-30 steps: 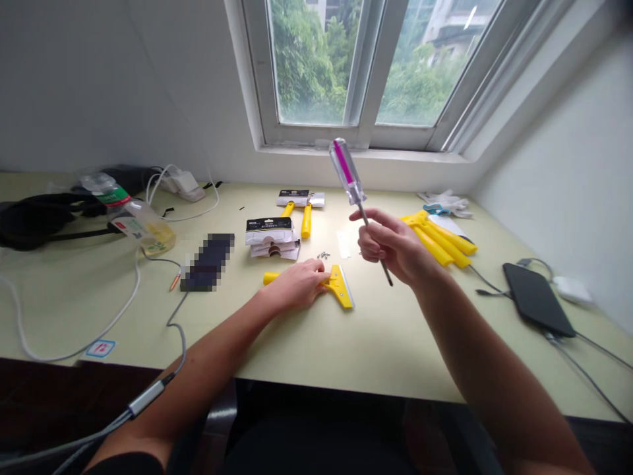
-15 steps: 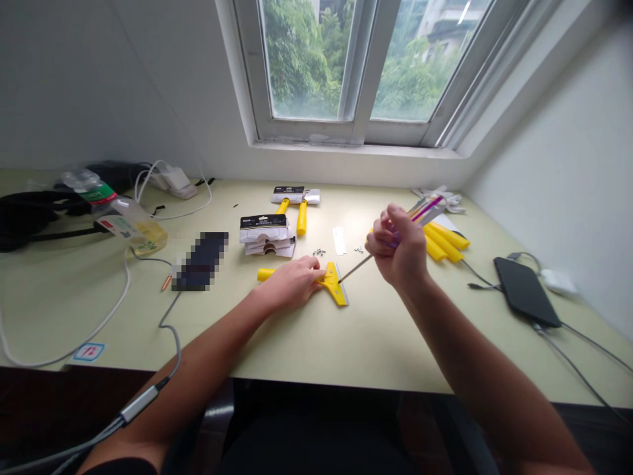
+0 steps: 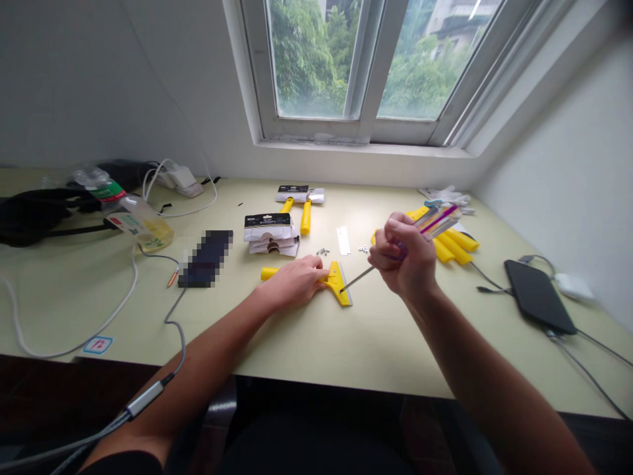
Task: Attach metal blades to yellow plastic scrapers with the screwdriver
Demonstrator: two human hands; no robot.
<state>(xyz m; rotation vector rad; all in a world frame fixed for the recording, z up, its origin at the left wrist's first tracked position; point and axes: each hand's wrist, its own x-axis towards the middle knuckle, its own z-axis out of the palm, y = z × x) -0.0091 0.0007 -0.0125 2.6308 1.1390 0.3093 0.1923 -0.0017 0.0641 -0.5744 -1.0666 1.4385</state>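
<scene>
A yellow scraper (image 3: 337, 282) with a metal blade along its right edge lies on the table. My left hand (image 3: 299, 282) is closed around its handle, whose end sticks out on the left. My right hand (image 3: 404, 254) grips a screwdriver (image 3: 360, 277) with a clear and purple handle. The shaft slants down to the left, and its tip meets the scraper head near the lower screw. Beyond the head lie small screws (image 3: 323, 251), white blade strips (image 3: 343, 241) and another small pile of metal pieces (image 3: 362, 249).
Stacked card packages (image 3: 270, 231) and packaged scrapers (image 3: 305, 216) stand behind my left hand. Yellow handles (image 3: 457, 245) lie beyond my right hand. A phone (image 3: 539, 297) with cables is at the right; a bottle (image 3: 131, 214) and a pixelated dark device (image 3: 208, 257) are at the left.
The screwdriver tip has shifted from mid-head down toward the lower screw, and its handle has tilted lower to the right. My left hand keeps its hold. The camera view has shifted slightly.
</scene>
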